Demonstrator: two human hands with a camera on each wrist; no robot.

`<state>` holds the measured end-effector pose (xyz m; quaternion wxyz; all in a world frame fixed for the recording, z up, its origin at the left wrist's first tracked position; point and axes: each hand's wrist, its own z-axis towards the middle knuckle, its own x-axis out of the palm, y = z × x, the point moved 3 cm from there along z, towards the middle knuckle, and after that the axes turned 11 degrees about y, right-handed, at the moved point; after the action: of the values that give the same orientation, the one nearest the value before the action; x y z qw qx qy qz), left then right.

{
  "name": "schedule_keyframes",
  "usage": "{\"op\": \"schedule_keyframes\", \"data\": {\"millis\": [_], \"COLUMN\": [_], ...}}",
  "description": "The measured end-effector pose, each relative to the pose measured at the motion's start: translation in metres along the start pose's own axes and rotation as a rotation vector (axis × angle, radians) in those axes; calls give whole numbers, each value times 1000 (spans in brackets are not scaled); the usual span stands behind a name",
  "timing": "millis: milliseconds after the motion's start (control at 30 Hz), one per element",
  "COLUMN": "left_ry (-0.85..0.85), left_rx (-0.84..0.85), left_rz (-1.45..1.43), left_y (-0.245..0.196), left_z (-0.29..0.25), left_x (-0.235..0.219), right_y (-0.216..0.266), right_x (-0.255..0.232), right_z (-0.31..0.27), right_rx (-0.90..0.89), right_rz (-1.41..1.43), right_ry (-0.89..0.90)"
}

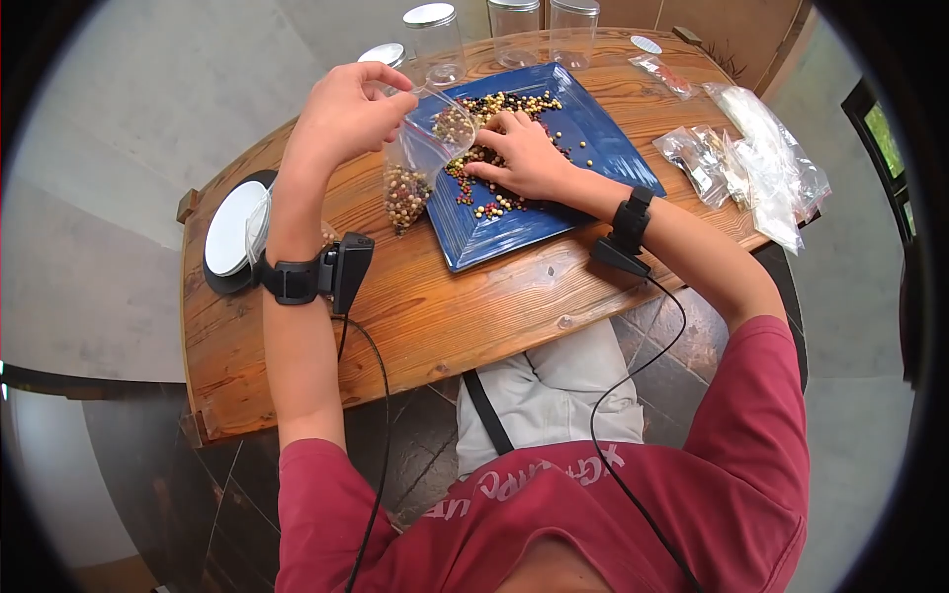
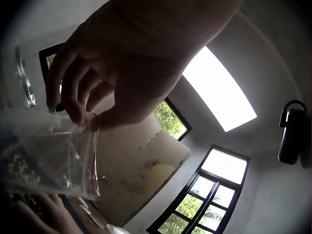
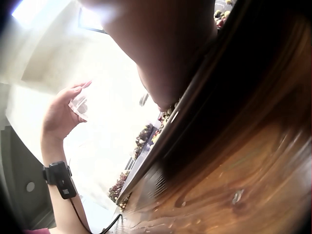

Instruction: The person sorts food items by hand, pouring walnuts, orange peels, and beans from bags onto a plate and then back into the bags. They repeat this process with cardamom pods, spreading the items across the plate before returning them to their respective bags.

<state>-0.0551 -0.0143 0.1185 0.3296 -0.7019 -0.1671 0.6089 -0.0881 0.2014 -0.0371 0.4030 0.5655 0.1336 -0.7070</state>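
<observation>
My left hand (image 1: 351, 114) pinches the top edge of a clear plastic zip bag (image 1: 413, 148) between thumb and fingers, as the left wrist view also shows. Small round multicoloured beads (image 1: 406, 203) fill the bag's lower part, which hangs beside the left edge of a square blue plate (image 1: 603, 133). More loose beads (image 1: 539, 102), in yellow, black, red and brown, lie spread over the plate. Over them lies my right hand (image 1: 529, 158), palm down, its fingers slightly bent at the beads near the bag's mouth; its fingertips are partly hidden.
Several clear jars (image 1: 435, 44) with silver lids stand along the back edge. Small packed plastic bags (image 1: 697, 163) and a larger white one (image 1: 761, 148) lie at the right. On the left is a white disc (image 1: 235, 229) on a dark round base. Cables run from both wrist cameras.
</observation>
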Motion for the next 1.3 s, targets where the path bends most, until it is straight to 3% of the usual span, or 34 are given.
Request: {"op": "schedule_keyframes", "data": {"millis": [400, 600, 733, 833, 867, 967, 1300], "left_ry": [102, 98, 10, -80, -114, -153, -195], "left_rx": [91, 69, 91, 140, 170, 195, 213], "left_rz": [-230, -322, -356, -339, -313, -289, -451], "left_y": [7, 15, 20, 31, 31, 28, 41], "left_z": [2, 7, 10, 22, 24, 26, 36], "left_x": [14, 19, 29, 38, 42, 51, 59], "right_y": [10, -1, -1, -28, -19, 2, 35], "right_x": [4, 12, -14, -8, -15, -40, -44], "right_z": [22, 36, 29, 39, 39, 51, 77], "right_rx": [9, 66, 203, 452, 549, 486, 448], "right_rz": [-72, 42, 317, 655, 1105, 1442, 1420], "right_ry": [151, 202, -139, -176, -148, -276, -365]}}
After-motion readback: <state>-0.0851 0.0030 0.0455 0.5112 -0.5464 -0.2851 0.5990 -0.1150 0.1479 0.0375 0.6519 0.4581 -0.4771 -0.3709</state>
